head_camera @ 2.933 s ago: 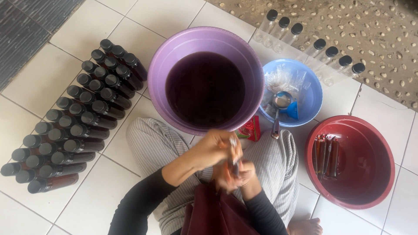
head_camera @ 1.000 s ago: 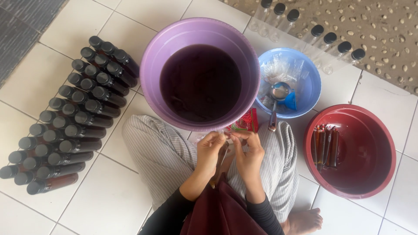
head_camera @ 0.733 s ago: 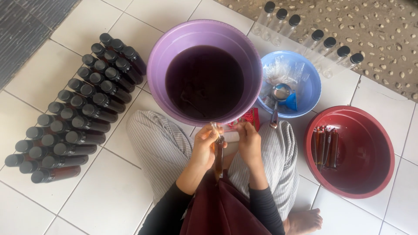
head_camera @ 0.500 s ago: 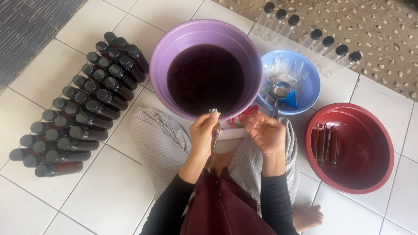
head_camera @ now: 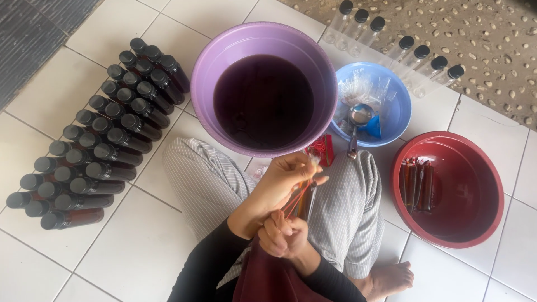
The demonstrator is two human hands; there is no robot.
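Left hand (head_camera: 279,182) pinches the top of a slim filled plastic tube (head_camera: 306,196); right hand (head_camera: 282,235) pinches a red rubber band (head_camera: 293,201) stretched beside it.

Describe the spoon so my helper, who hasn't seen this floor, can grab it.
Find the big purple basin of dark liquid; just right of it sits a smaller blue bowl. The spoon leans in that bowl, handle over the near rim. It is the only shiny metal thing among clear plastic wrappers.
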